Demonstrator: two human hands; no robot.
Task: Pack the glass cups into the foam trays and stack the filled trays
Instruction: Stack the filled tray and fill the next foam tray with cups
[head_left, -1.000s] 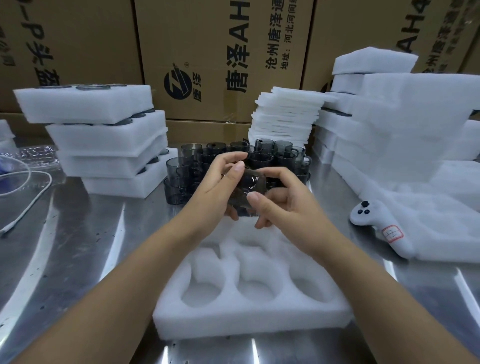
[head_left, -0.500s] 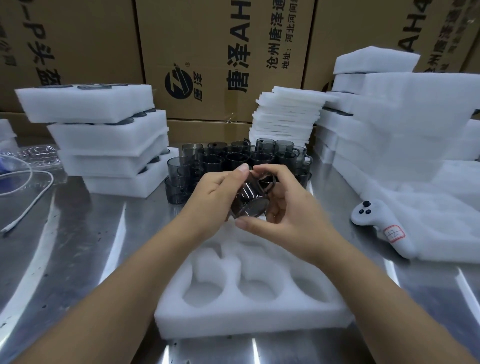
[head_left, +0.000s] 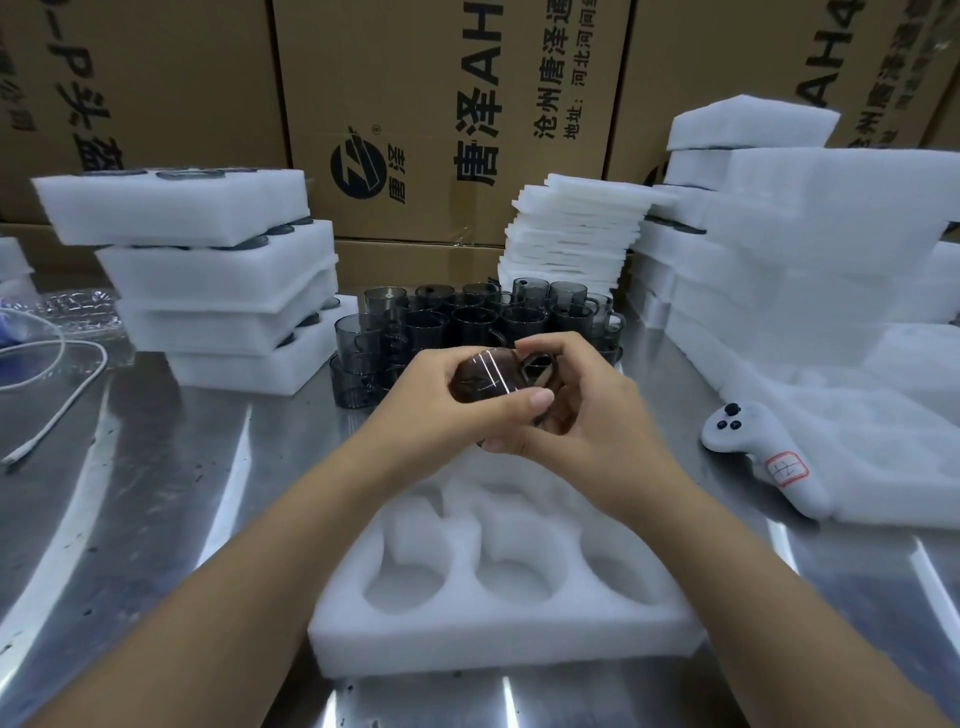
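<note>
Both hands hold one smoky glass cup (head_left: 485, 382) on its side above the far end of a white foam tray (head_left: 498, 636). My left hand (head_left: 441, 400) wraps the cup's body from the left, thumb across the front. My right hand (head_left: 582, 410) cups it from the right, fingers over the handle. The tray's near pockets show no cups; its far pockets are hidden by my hands. Behind my hands stands a cluster of dark glass cups (head_left: 467, 322).
A stack of filled foam trays (head_left: 208, 270) stands at the back left. Thin foam sheets (head_left: 571, 234) are piled behind the cups, more foam trays (head_left: 805, 234) at the right. A white controller (head_left: 763, 457) lies on foam. A white cable (head_left: 52, 400) runs at left. Cardboard boxes (head_left: 441, 104) line the back.
The cup has been turned in my hands from upright-facing to lying on its side. My hands have shifted slightly nearer and lower over the tray.
</note>
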